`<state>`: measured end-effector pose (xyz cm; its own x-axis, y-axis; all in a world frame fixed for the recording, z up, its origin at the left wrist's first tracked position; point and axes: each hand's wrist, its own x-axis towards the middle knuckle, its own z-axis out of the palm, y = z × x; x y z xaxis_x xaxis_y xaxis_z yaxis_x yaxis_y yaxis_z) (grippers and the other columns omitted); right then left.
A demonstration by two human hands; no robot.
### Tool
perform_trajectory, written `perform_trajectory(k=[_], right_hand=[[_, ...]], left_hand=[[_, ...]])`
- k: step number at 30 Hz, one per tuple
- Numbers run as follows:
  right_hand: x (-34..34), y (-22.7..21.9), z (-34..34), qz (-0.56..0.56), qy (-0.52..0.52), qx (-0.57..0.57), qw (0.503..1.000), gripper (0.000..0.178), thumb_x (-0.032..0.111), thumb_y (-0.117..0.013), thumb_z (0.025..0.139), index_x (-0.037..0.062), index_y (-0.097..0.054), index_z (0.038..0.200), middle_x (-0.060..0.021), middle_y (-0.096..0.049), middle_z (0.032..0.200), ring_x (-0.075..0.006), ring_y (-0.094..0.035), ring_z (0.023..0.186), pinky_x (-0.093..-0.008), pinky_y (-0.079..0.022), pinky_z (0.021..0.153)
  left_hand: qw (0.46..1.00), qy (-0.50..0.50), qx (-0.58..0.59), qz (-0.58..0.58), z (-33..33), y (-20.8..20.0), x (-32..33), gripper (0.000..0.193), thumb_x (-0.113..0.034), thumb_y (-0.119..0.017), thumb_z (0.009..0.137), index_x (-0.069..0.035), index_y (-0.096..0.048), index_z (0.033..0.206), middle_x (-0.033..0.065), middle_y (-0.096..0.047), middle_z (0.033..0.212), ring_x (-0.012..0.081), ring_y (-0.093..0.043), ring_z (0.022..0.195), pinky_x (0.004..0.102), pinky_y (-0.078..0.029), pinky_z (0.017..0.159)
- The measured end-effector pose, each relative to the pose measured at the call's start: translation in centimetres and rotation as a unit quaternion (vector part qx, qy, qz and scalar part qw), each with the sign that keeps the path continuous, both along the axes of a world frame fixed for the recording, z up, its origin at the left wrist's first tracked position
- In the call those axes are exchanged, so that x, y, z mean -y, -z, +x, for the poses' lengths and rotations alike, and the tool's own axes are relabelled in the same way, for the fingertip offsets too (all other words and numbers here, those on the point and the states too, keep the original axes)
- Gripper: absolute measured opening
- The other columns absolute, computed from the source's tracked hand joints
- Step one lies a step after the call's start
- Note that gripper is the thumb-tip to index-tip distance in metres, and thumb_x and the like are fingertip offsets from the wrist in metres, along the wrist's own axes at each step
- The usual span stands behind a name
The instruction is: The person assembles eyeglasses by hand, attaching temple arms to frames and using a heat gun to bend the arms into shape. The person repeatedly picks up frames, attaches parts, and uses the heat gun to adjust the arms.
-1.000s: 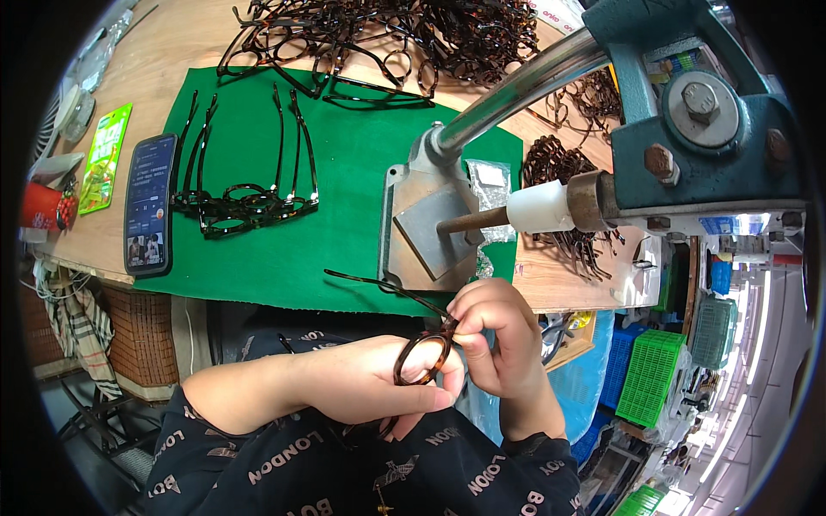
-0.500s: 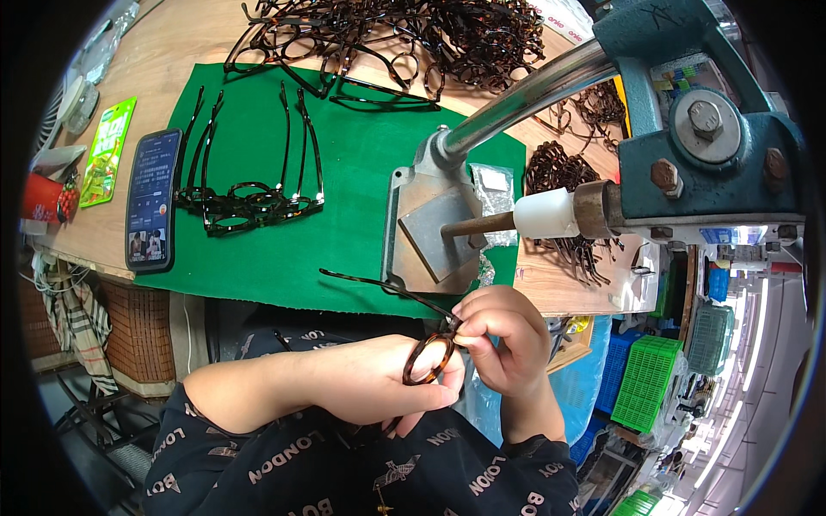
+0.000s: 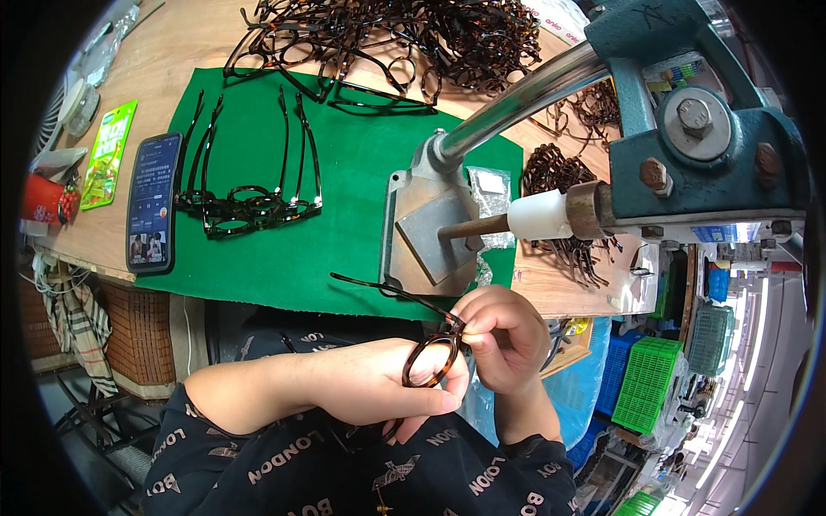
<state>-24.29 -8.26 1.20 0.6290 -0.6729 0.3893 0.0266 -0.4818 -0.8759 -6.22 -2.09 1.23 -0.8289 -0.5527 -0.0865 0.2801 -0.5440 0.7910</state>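
Observation:
A tortoiseshell eyeglass frame (image 3: 451,326) is held between my two hands, in front of the table's near edge. My left hand (image 3: 391,378) grips it from the left, its round rim lying over my fingers. With thumb and forefinger, my right hand (image 3: 506,337) pinches the corner where rim and temple meet. One temple points up and left over the green mat (image 3: 344,206); part of the frame is hidden by my left hand. Just beyond my hands stands the metal base (image 3: 434,236) of a hand press. Several finished-looking frames (image 3: 249,206) lie together on the mat, temples away from me.
Overhead at right hangs the teal press head (image 3: 705,163), with a rod pointing at the base. A big heap of tortoiseshell frames (image 3: 413,43) covers the far side. A phone (image 3: 153,202) and green packet (image 3: 108,155) lie left. Green crates (image 3: 650,383) stand lower right.
The eyeglass frame has turned slightly, its temple tip shifting a little right and down. My right fingers have shifted slightly at the hinge corner; both hands keep their hold.

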Motion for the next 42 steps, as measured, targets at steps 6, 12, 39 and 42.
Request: perform_trajectory(k=[6,12,39,42], right_hand=[[-0.3,0.1,0.0,0.048,0.006,0.007,0.999,0.011,0.005,-0.062,0.081,-0.0013,-0.053,0.082,-0.0112,-0.057,0.075,-0.0249,-0.059,0.071,-0.0328,-0.049,0.067],[0.4,-0.1,0.0,-0.023,-0.024,-0.016,0.999,0.007,0.005,-0.057,0.083,0.0015,-0.051,0.080,-0.0090,-0.054,0.072,-0.0208,-0.055,0.064,-0.0341,-0.048,0.062],[0.8,-0.6,-0.4,0.024,-0.025,0.005,0.999,0.008,-0.002,-0.065,0.075,-0.0027,-0.057,0.078,-0.0115,-0.060,0.073,-0.0259,-0.062,0.069,-0.0352,-0.052,0.067],[1.2,-0.9,-0.4,0.016,-0.037,0.012,0.999,0.009,-0.003,-0.066,0.074,-0.0031,-0.058,0.079,-0.0115,-0.061,0.073,-0.0263,-0.063,0.069,-0.0358,-0.053,0.067]], left_hand=[[1.000,-0.016,-0.004,-0.004,-0.3,0.2,-0.2,0.015,-0.022,-0.046,0.091,-0.008,-0.045,0.086,0.0017,-0.056,0.055,0.0081,-0.053,0.049,0.0212,-0.042,0.046],[1.000,-0.016,-0.016,-0.001,-0.3,0.3,-0.2,0.014,-0.020,-0.047,0.091,-0.006,-0.046,0.088,0.0022,-0.057,0.056,0.0072,-0.052,0.049,0.0204,-0.040,0.046],[0.999,-0.011,-0.038,0.011,-0.6,0.1,-0.1,0.014,-0.021,-0.045,0.092,-0.008,-0.045,0.087,0.0029,-0.056,0.055,0.0083,-0.052,0.048,0.0213,-0.042,0.046],[0.999,-0.011,-0.038,0.010,-0.5,-0.2,0.1,0.014,-0.021,-0.045,0.092,-0.008,-0.045,0.088,0.0029,-0.056,0.055,0.0081,-0.052,0.048,0.0212,-0.042,0.046]])
